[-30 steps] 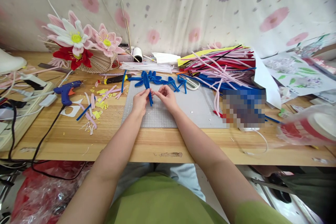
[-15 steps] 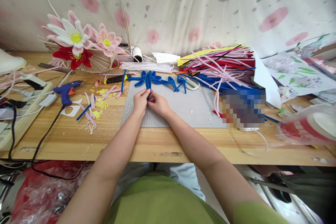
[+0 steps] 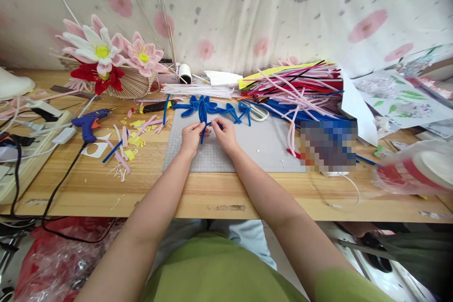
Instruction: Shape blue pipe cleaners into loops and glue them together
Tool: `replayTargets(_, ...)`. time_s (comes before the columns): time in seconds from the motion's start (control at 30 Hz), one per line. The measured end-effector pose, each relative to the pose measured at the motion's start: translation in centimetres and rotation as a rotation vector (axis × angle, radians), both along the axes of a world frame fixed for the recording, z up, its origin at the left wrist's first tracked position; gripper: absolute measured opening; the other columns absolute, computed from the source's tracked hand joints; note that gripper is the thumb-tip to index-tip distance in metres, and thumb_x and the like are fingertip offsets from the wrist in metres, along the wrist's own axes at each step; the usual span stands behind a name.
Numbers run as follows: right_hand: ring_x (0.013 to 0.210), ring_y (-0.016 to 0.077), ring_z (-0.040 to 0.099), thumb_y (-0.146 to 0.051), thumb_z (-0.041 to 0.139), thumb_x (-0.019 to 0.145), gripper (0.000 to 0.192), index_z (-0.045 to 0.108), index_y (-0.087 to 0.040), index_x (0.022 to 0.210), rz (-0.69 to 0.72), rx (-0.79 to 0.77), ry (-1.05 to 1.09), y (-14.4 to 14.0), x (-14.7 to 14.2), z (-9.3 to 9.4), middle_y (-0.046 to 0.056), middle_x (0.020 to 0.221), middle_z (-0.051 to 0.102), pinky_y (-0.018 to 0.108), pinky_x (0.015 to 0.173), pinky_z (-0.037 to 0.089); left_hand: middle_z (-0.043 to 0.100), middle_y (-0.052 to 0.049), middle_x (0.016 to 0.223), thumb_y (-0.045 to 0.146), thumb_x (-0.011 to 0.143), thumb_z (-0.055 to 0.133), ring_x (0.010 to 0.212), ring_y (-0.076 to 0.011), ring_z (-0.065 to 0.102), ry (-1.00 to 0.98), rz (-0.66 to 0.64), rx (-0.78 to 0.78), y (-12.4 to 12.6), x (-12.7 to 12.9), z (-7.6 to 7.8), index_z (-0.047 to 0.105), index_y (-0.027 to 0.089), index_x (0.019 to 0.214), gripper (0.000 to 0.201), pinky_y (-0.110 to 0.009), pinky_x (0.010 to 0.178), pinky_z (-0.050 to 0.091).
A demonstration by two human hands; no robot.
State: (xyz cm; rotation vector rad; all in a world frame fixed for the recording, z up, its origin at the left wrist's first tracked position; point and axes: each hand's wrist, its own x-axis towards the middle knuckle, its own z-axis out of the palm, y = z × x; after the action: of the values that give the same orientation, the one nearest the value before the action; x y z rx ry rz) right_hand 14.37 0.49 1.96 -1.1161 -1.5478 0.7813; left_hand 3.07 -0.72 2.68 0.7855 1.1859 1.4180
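Seen from above, a person in a green short-sleeved top (image 3: pixel 219 269) works at a wooden table (image 3: pixel 198 198), bare forearms reaching forward; clock directions are taken from the hands, with twelve straight ahead. The left hand (image 3: pixel 192 138) is clamped on a blue chenille-stem loop (image 3: pixel 203 109), which stands up above the fingertips, its tail hanging below them. The right hand (image 3: pixel 225 133), just beside it at three o'clock, pinches a thin blue strand (image 3: pixel 208 124) running to the loop's base. A narrow gap parts the two hands, both over a gray gridded cutting mat (image 3: pixel 262 153). Just beyond, from twelve to one o'clock, lie more blue chenille shapes (image 3: pixel 232 112); whether the held loop touches them cannot be told. White-handled scissors (image 3: pixel 260 114) lie at two o'clock, near a large heap of mostly pink, red and blue chenille stems (image 3: pixel 300 87). At ten o'clock are a black-and-yellow utility knife (image 3: pixel 155 106) and, farther off, white, pink and red chenille flowers (image 3: pixel 102 52). At nine o'clock lie yellow and pink scraps (image 3: pixel 130 153), then a blue glue gun (image 3: pixel 87 127). At four o'clock sits a plastic-wrapped lidded cup (image 3: pixel 417 172)
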Motion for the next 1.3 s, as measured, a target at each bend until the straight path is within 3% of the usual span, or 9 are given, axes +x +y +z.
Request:
replayTargets(0.27, 0.064, 0.0124, 0.049, -0.038, 0.054, 0.071, 0.021, 0.055, -0.018, 0.064, -0.005, -0.132, 0.135, 1.1, 0.6, -0.7, 0.000, 0.065, 0.056, 0.026, 0.064, 0.039, 0.055, 0.001, 0.052, 0.035, 0.064, 0.071, 0.051, -0.0115, 0.058, 0.019, -0.052, -0.033, -0.1, 0.3, -0.1, 0.062, 0.011, 0.067, 0.026, -0.026, 0.055, 0.050)
replayTargets(0.43, 0.046, 0.0069, 0.037, -0.037, 0.063, 0.061, 0.022, 0.055, -0.018, 0.065, 0.219, -0.399, 0.256, 1.8, 1.6, -0.7, -0.005, 0.053, 0.047, 0.022, 0.045, 0.031, 0.052, 0.003, 0.055, 0.034, 0.072, 0.066, 0.050, -0.0074, 0.056, -0.012, -0.186, -0.077, -0.4, 0.2, 0.3, 0.054, 0.012, 0.064, 0.026, -0.025, 0.059, 0.052)
replayTargets(0.53, 0.044, 0.0060, 0.038, -0.036, 0.064, 0.059, 0.022, 0.055, -0.017, 0.065, 0.339, -0.437, 0.237, 1.9, 2.1, -0.5, -0.006, 0.051, 0.047, 0.021, 0.044, 0.033, 0.048, 0.005, 0.054, 0.033, 0.076, 0.062, 0.049, -0.0055, 0.053, -0.017, -0.287, -0.090, -0.6, 0.2, 0.5, 0.051, 0.012, 0.064, 0.026, -0.024, 0.059, 0.054)
replayTargets(0.63, 0.045, 0.0051, 0.040, -0.036, 0.064, 0.060, 0.022, 0.055, -0.017, 0.066, 0.337, -0.418, 0.241, 1.9, 2.3, -0.6, -0.005, 0.056, 0.051, 0.020, 0.045, 0.034, 0.044, 0.006, 0.053, 0.032, 0.079, 0.059, 0.048, -0.0045, 0.050, -0.039, -0.363, -0.114, -0.8, 0.2, 0.6, 0.049, 0.013, 0.065, 0.026, -0.022, 0.057, 0.054)
replayTargets(0.77, 0.046, 0.0047, 0.039, -0.034, 0.065, 0.059, 0.022, 0.053, -0.017, 0.064, 0.330, -0.413, 0.278, 2.0, 2.2, -0.8, -0.006, 0.056, 0.049, 0.020, 0.045, 0.033, 0.040, 0.006, 0.052, 0.031, 0.079, 0.059, 0.047, -0.0041, 0.046, -0.213, -0.481, -0.148, -1.0, 0.1, 0.8, 0.051, 0.013, 0.067, 0.023, -0.020, 0.054, 0.053)
replayTargets(0.93, 0.051, 0.0058, 0.044, -0.032, 0.071, 0.055, 0.025, 0.055, -0.017, 0.066, 0.465, -0.500, 0.380, 1.7, 2.4, -0.1, -0.005, 0.060, 0.053, 0.021, 0.051, 0.038, 0.038, 0.005, 0.053, 0.026, 0.083, 0.055, 0.044, -0.0028, 0.042, -0.470, -0.617, -0.328, -1.5, -0.1, 1.4, 0.051, 0.014, 0.066, 0.021, -0.017, 0.053, 0.051)
replayTargets(1.17, 0.047, 0.0057, 0.043, -0.025, 0.072, 0.052, 0.025, 0.053, -0.015, 0.064, 0.590, -0.589, 0.325, 1.9, 2.7, 0.1, -0.005, 0.054, 0.053, 0.020, 0.046, 0.035, 0.039, 0.004, 0.049, 0.022, 0.083, 0.052, 0.042, -0.0037, 0.042, -0.460, -0.684, -0.452, -1.5, -0.2, 1.5, 0.053, 0.014, 0.061, 0.024, -0.019, 0.053, 0.051)
replayTargets(1.23, 0.048, 0.0066, 0.046, -0.026, 0.071, 0.054, 0.025, 0.054, -0.016, 0.069, 0.539, -0.588, 0.350, 1.9, 2.4, -0.2, -0.005, 0.056, 0.054, 0.020, 0.046, 0.037, 0.042, 0.003, 0.048, 0.020, 0.081, 0.053, 0.043, -0.0049, 0.045, -0.376, -0.624, -0.400, -1.2, 0.0, 1.3, 0.055, 0.012, 0.059, 0.023, -0.022, 0.055, 0.051)
replayTargets(1.3, 0.050, 0.0066, 0.048, -0.028, 0.068, 0.057, 0.026, 0.054, -0.017, 0.076, 0.412, -0.535, 0.419, 1.8, 1.9, -0.5, -0.005, 0.062, 0.055, 0.020, 0.047, 0.039, 0.047, 0.001, 0.048, 0.020, 0.077, 0.058, 0.044, -0.0067, 0.050, -0.214, -0.480, -0.278, -1.0, 0.4, 1.0, 0.057, 0.011, 0.057, 0.021, -0.024, 0.055, 0.051)
